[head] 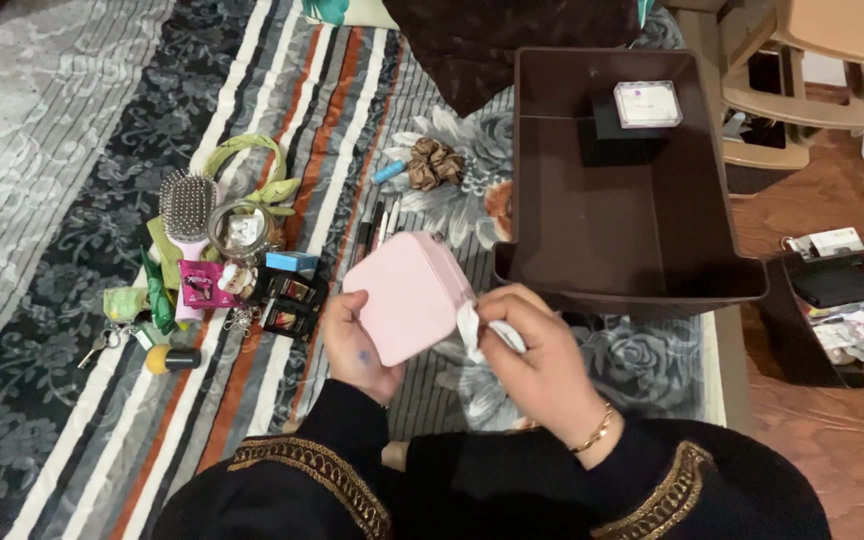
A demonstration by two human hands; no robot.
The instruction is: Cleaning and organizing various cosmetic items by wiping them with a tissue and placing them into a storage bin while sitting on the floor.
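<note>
My left hand (357,348) grips a small pink box-shaped case (409,295) from its lower left side, holding it tilted above the bedspread. My right hand (537,350) pinches a white cloth or wipe (472,335) against the case's right edge. A gold bracelet sits on my right wrist. Both arms wear black sleeves with gold trim.
A dark brown open drawer (632,230) lies right of the case, holding a black box with a small clear-lidded box (646,103). On the striped bedspread to the left lie a pink hairbrush (188,215), a glass jar (241,230), a scrunchie (434,163), keys, pens and small cosmetics.
</note>
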